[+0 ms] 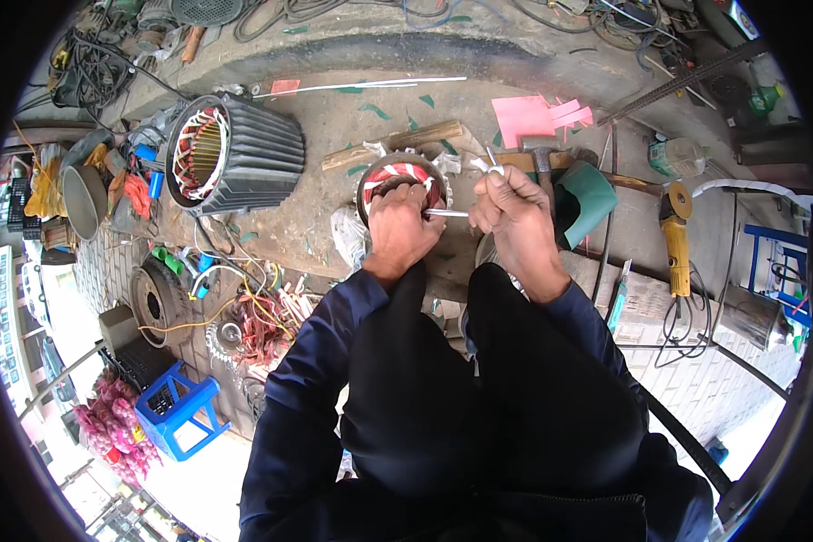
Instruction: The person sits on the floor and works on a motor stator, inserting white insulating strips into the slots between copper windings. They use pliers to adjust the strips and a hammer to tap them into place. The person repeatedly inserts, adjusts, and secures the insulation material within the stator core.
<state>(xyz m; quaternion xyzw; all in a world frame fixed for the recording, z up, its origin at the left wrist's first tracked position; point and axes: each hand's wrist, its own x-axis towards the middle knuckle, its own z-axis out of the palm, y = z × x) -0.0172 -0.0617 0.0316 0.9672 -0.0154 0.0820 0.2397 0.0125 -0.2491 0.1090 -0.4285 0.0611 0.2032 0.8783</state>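
Your left hand (397,224) lies over the near side of a small wound ring (406,170), fingers bent down toward its opening; whether they grip the ring cannot be told. Red and white show on the ring's winding, just beyond your knuckles. A slim metal rod (450,213) runs from the left fingers across the gap toward your right hand (515,212); which hand bears it is unclear. The right is curled closed, thumb against forefinger, pinching a slim pale piece (490,158) whose end pokes up past the fingers (too small to identify).

Just beyond the right hand lies a hammer (543,161), with a curled green sheet (598,194) to its right. Pink paper (519,117) lies farther out past the hammer. Wooden sticks (393,144) rest beyond the left hand, near the ring's far edge. Well to the left of the left hand, a large finned motor housing (271,154) lies on its side, red and white winding visible in its open end. Nearer you on that side: a heap of coppery scrap (266,325). Well right of the right hand, a yellow angle grinder (677,237); between them and closer to you, a teal-handled knife (619,298).
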